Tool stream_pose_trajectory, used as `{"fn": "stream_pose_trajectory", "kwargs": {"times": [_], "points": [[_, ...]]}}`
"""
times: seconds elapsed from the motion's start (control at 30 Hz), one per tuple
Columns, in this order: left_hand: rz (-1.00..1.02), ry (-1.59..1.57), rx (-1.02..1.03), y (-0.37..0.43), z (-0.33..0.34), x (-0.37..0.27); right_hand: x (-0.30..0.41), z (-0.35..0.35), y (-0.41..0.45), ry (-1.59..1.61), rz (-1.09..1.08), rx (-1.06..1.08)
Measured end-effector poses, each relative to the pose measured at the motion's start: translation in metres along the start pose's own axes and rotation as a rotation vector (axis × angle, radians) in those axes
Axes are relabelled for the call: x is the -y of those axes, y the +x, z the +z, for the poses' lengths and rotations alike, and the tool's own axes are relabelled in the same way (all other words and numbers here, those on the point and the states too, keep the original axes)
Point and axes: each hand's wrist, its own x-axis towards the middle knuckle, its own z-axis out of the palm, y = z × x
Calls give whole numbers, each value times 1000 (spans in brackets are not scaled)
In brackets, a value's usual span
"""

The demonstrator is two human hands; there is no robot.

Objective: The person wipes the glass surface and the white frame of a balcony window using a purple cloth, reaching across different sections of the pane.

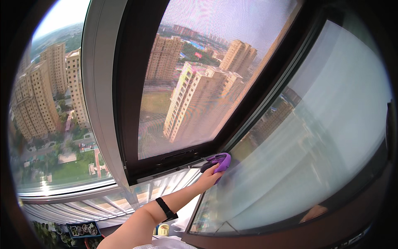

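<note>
My left hand (214, 176) grips a purple cloth (223, 162) with a dark part bunched beside the fingers. The cloth rests against the lower left edge of a glass window pane (279, 174), close to the lower corner of the dark frame (174, 162) around an insect screen (199, 93). A metal stay arm (194, 166) runs just left of the hand. A black band (164, 208) circles my left arm. My right hand is out of view; a skin-toned patch at the pane's bottom edge looks like a reflection, but I cannot tell surely.
A pale window post (101, 77) stands left of the screen. White railing bars (105, 205) run below it. Lower left are a blue planter tray (84, 229) and leafy plants (46, 233). A yellow clog (163, 229) lies at the bottom. High-rise buildings (34, 99) stand far below outside.
</note>
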Motion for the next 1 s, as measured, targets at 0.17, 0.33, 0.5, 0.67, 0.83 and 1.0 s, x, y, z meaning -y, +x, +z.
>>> {"fn": "stream_pose_trajectory", "kwargs": {"times": [0.17,0.33,0.5,0.67,0.83,1.0], "points": [[39,-80,-186,87,-2,-7,-2,0,-6,4,31,-12],[634,863,-283,107,-35,4,-6,0,-9,-13,45,-21],[133,1683,241,112,-73,74,-4,-8,-13,-74,52,-7],[287,1805,98,124,-80,88,-4,-8,-20,-86,75,-9],[176,1835,81,100,-76,76,-7,-8,-28,-98,105,-24],[35,1788,18,35,-102,44,-8,-1,-33,-72,120,-39]]}}
